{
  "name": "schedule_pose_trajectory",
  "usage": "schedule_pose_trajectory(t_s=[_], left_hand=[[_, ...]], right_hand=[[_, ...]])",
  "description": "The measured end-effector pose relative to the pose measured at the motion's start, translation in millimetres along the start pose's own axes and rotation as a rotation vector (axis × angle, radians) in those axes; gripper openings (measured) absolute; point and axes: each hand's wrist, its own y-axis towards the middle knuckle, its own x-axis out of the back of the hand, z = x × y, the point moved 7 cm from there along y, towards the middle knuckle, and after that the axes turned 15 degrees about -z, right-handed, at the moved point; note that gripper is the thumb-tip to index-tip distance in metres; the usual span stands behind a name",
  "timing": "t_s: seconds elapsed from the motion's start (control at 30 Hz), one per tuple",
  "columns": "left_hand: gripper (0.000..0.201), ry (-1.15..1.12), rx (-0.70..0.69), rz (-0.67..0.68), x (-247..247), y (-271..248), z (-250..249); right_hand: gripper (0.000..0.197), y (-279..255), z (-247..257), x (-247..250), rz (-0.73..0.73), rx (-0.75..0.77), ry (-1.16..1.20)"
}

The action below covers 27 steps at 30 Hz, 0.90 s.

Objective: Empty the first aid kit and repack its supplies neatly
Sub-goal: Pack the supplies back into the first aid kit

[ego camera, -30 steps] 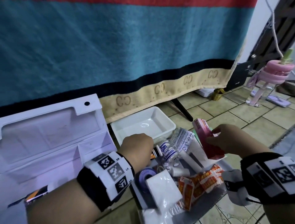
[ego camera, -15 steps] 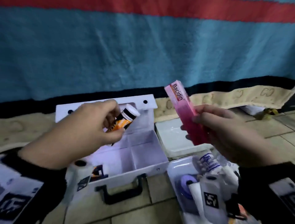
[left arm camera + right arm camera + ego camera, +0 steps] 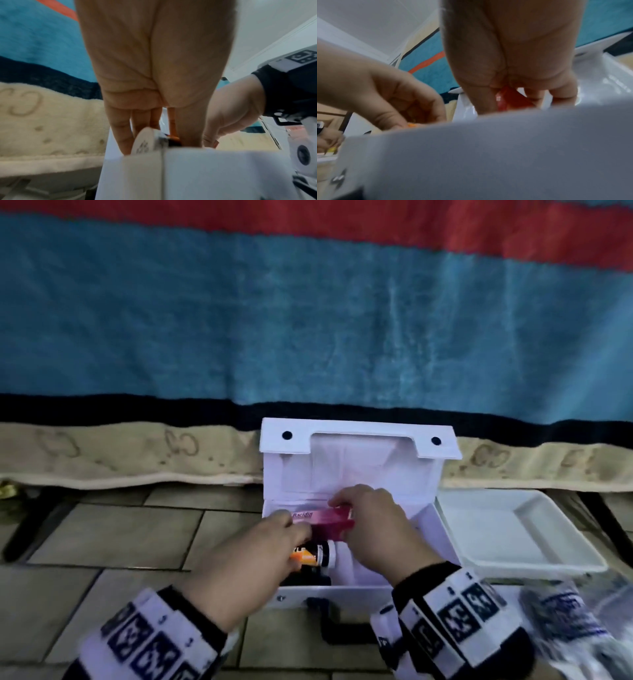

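Note:
The white first aid kit stands open on the tiled floor with its lid upright. Inside it my right hand pinches a pink Bacidin box that lies flat along the back of the kit. My left hand holds an orange and black bottle with a white cap, low in the left part of the kit. In the left wrist view the fingers and thumb flank the bottle's cap. In the right wrist view the pink box shows between thumb and fingers behind the kit's front wall.
A white tray sits on the floor right of the kit. A clear bag of supplies lies blurred at the lower right. A blue, red and cream blanket hangs behind. The kit's black handle faces me.
Both hands have dropped from above the kit into it. The pink box has gone from upright to lying flat, and the bottle is lowered into the left part.

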Motion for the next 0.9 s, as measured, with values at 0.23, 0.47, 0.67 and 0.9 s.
schedule_pose_trajectory(t_s=[0.23,0.47,0.67,0.9], left_hand=[[0.045,0.115,0.008,0.061,-16,-5,10],[0.023,0.083,0.072,-0.017,-18,-21,16],[0.041,0.098,0.102,-0.048,-18,-22,18],[0.042,0.140,0.138,-0.056,-9,-20,14]], right_hand=[[0.044,-4,-4,-42,0.105,-0.045,0.062],[0.048,-10,-9,-61,0.279,-0.062,0.263],[0.038,-7,-14,-65,0.309,-0.136,0.416],[0.049,-6,-16,-70,0.233,-0.094,0.286]])
